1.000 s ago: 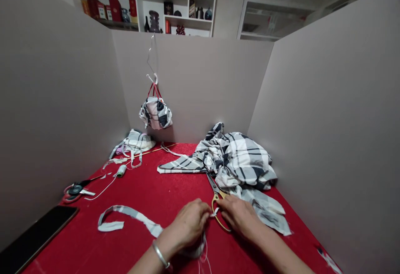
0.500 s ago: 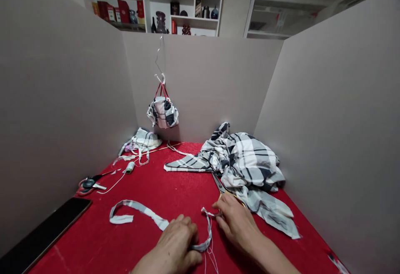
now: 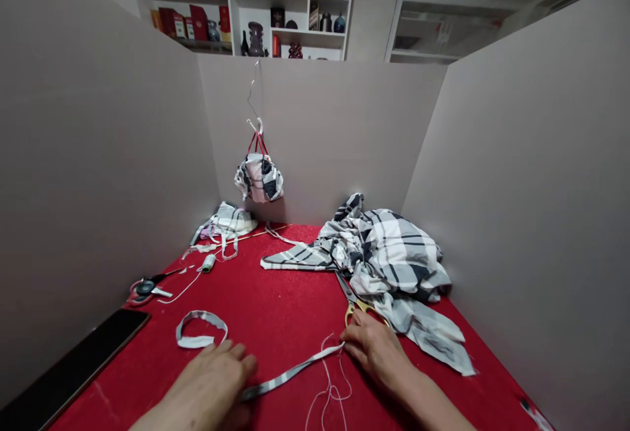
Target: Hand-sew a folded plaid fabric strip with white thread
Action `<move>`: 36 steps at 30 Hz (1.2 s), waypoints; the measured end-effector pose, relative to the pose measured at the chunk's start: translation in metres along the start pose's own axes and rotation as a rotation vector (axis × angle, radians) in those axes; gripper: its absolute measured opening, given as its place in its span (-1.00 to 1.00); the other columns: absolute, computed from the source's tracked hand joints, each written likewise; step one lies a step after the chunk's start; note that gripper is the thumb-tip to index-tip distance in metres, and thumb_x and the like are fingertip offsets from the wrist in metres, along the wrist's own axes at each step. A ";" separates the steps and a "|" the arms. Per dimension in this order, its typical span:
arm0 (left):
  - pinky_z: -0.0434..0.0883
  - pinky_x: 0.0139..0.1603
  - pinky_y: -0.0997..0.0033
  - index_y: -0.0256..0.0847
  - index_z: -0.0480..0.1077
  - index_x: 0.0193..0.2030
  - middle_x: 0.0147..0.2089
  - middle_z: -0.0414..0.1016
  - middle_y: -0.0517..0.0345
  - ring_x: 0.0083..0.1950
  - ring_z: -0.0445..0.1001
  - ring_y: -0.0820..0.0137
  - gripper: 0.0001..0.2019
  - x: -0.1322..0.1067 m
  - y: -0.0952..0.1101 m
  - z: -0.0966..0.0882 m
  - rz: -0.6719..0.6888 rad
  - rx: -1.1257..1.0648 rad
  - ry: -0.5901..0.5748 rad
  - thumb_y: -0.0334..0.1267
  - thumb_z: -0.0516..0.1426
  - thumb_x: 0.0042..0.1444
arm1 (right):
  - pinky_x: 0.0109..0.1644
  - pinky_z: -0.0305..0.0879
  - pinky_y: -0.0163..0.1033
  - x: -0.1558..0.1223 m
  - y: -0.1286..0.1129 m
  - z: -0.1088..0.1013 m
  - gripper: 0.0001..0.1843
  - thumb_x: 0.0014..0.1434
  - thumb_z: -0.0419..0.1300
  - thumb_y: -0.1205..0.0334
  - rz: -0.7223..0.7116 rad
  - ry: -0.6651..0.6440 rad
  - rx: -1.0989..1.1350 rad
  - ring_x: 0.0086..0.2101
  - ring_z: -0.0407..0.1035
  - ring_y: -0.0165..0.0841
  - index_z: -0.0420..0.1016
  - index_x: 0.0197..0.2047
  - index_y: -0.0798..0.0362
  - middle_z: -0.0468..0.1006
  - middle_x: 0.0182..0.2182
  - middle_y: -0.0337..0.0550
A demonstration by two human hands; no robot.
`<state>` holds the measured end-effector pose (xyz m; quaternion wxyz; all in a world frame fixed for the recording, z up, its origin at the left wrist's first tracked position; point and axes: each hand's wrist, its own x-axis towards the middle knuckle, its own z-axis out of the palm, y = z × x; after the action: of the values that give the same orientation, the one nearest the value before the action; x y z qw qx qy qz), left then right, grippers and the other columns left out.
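Observation:
My left hand rests low on the red felt table, and a narrow grey-and-white checked fabric strip runs out from under its palm. My right hand pinches the strip's far end, which lies straight and taut between my hands. Loose white threads trail below the strip. A curled loop of similar strip lies just beyond my left fingers. Gold-handled scissors lie just above my right hand, their blades under the edge of a crumpled checked cloth.
Red-handled scissors, a small thread spool and fabric scraps lie at the left. A black tablet or phone sits by the near left edge. A checked bag hangs on the back wall. Grey partitions surround the table.
My left hand has moved left and towards me, drawing the strip straight between my hands. The strip's curled end now forms a smaller loop. The view has shifted slightly.

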<state>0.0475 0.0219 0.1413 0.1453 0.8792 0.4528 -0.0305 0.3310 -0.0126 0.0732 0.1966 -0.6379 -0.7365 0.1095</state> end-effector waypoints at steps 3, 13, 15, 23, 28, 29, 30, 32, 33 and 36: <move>0.26 -0.13 0.27 -0.14 0.44 -0.29 -0.24 0.45 0.05 -0.19 0.38 0.25 -0.73 0.025 0.040 0.001 0.130 -0.050 0.040 -0.21 -0.09 0.15 | -0.38 0.13 -0.37 -0.004 0.000 0.003 -0.84 0.09 0.14 0.35 0.002 0.033 0.015 -0.40 0.31 -0.38 0.55 -0.35 -0.05 0.39 -0.42 -0.21; 0.21 -0.30 0.42 -0.22 0.39 -0.43 -0.43 0.42 0.13 -0.33 0.33 0.36 -0.82 0.097 0.071 0.055 0.176 -0.526 0.071 -0.19 0.04 0.05 | -0.29 0.21 -0.33 -0.005 0.009 0.014 -0.81 0.12 0.07 0.34 0.003 0.157 0.157 -0.35 0.37 -0.34 0.52 -0.32 0.00 0.48 -0.41 -0.19; 0.17 -0.43 0.50 -0.24 0.31 -0.47 -0.52 0.34 0.22 -0.47 0.26 0.47 -0.83 0.101 0.069 0.060 0.144 -0.906 -0.039 -0.18 0.05 0.01 | -0.29 0.23 -0.32 -0.005 0.008 0.011 -0.80 0.10 0.06 0.35 -0.012 0.173 0.188 -0.36 0.37 -0.34 0.50 -0.29 0.02 0.47 -0.41 -0.18; -0.15 -0.69 0.59 -0.24 0.24 -0.46 -0.60 0.22 0.33 -0.70 -0.02 0.64 -0.82 0.110 0.057 0.060 -0.048 -1.358 -0.300 -0.16 0.06 -0.15 | -0.24 0.26 -0.27 -0.008 -0.009 0.004 -0.75 0.11 0.02 0.41 -0.204 0.261 0.336 -0.30 0.33 -0.31 0.46 -0.19 0.03 0.42 -0.35 -0.11; -0.13 -0.68 0.59 -0.25 0.24 -0.46 -0.63 0.21 0.36 -0.71 -0.01 0.64 -0.85 0.110 0.056 0.058 -0.073 -1.374 -0.275 -0.22 0.08 -0.18 | -0.26 0.25 -0.29 0.002 -0.013 0.013 -0.80 0.22 0.03 0.27 -0.207 0.274 0.398 -0.35 0.34 -0.34 0.49 -0.25 0.04 0.45 -0.39 -0.13; -0.11 -0.66 0.59 -0.24 0.23 -0.44 -0.65 0.20 0.38 -0.69 0.00 0.64 -0.84 0.110 0.056 0.058 -0.063 -1.369 -0.242 -0.25 0.10 -0.21 | -0.27 0.24 -0.30 0.004 -0.013 0.013 -0.79 0.22 0.02 0.26 -0.190 0.279 0.405 -0.36 0.34 -0.35 0.48 -0.28 0.05 0.44 -0.41 -0.14; -0.07 -0.64 0.59 -0.23 0.22 -0.41 -0.65 0.19 0.41 -0.68 0.02 0.63 -0.80 0.109 0.055 0.059 -0.033 -1.353 -0.185 -0.29 0.13 -0.23 | -0.29 0.23 -0.31 0.005 -0.013 0.013 -0.79 0.23 0.00 0.25 -0.166 0.287 0.410 -0.38 0.33 -0.35 0.46 -0.31 0.06 0.44 -0.43 -0.15; -0.01 -0.60 0.59 -0.22 0.22 -0.35 -0.64 0.18 0.44 -0.63 0.07 0.60 -0.73 0.109 0.054 0.059 0.066 -1.297 -0.064 -0.37 0.15 -0.27 | -0.35 0.22 -0.33 0.006 -0.014 0.011 -0.76 0.25 -0.03 0.25 -0.112 0.303 0.418 -0.44 0.31 -0.37 0.40 -0.37 0.07 0.41 -0.48 -0.19; 0.01 -0.58 0.59 -0.21 0.22 -0.33 -0.63 0.19 0.43 -0.61 0.10 0.59 -0.72 0.109 0.054 0.059 0.107 -1.269 -0.040 -0.39 0.14 -0.27 | -0.37 0.21 -0.34 0.006 -0.014 0.010 -0.75 0.25 -0.04 0.24 -0.086 0.309 0.424 -0.46 0.30 -0.38 0.38 -0.39 0.07 0.40 -0.50 -0.20; 0.04 -0.56 0.55 -0.26 0.28 -0.38 -0.61 0.23 0.35 -0.59 0.13 0.56 -0.83 0.108 0.055 0.059 0.102 -1.253 -0.104 -0.33 0.08 -0.21 | -0.38 0.21 -0.36 0.001 -0.016 0.008 -0.73 0.26 -0.06 0.21 -0.047 0.315 0.440 -0.47 0.30 -0.38 0.35 -0.41 0.07 0.40 -0.50 -0.21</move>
<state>0.1599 0.0604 0.0770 0.6558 0.6450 0.3345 0.2049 0.3128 -0.0133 0.0730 0.4450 -0.5719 -0.6699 0.1616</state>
